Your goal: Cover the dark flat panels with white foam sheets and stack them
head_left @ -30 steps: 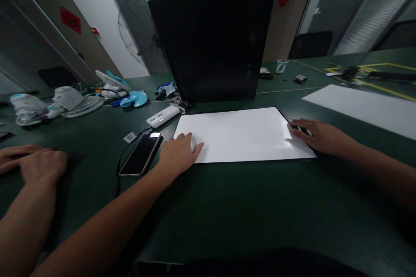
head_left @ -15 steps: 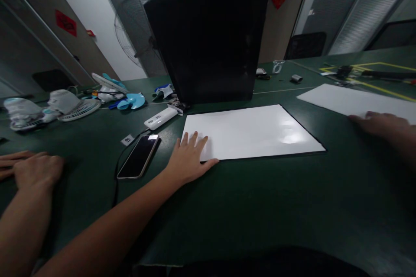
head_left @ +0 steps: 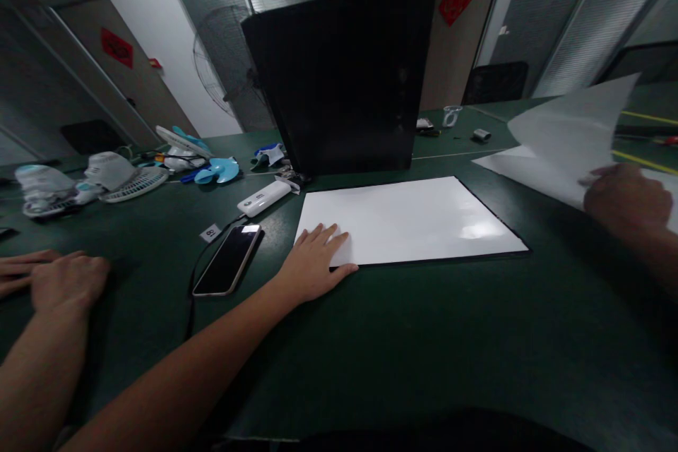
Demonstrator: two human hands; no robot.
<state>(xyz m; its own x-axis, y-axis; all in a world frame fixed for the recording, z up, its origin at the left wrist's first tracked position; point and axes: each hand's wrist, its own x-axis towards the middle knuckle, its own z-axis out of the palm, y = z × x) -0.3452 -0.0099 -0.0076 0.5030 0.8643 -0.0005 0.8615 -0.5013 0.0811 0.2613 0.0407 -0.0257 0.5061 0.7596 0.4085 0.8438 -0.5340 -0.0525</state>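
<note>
My left hand (head_left: 313, 267) lies flat with its fingers spread over the near left corner of a white board (head_left: 402, 219) with a thin black edge. Off to the right, my right hand (head_left: 628, 199) is closed on a white sheet of paper (head_left: 572, 120), which is lifted and curls upward from the table. More white paper (head_left: 548, 173) lies flat under the raised sheet. The right fingertips are partly hidden and a little blurred.
A black upright panel (head_left: 344, 85) stands behind the board. Left of my hand are a phone (head_left: 227, 260), a white power bank (head_left: 265, 198) with a cable, and white-and-blue fan parts (head_left: 127, 180). Another person's hands (head_left: 68, 279) rest at the far left.
My right hand has closed on a sheet and raised it off the paper beneath, so it now curls up. My left hand stays on the board, its fingers slightly shifted.
</note>
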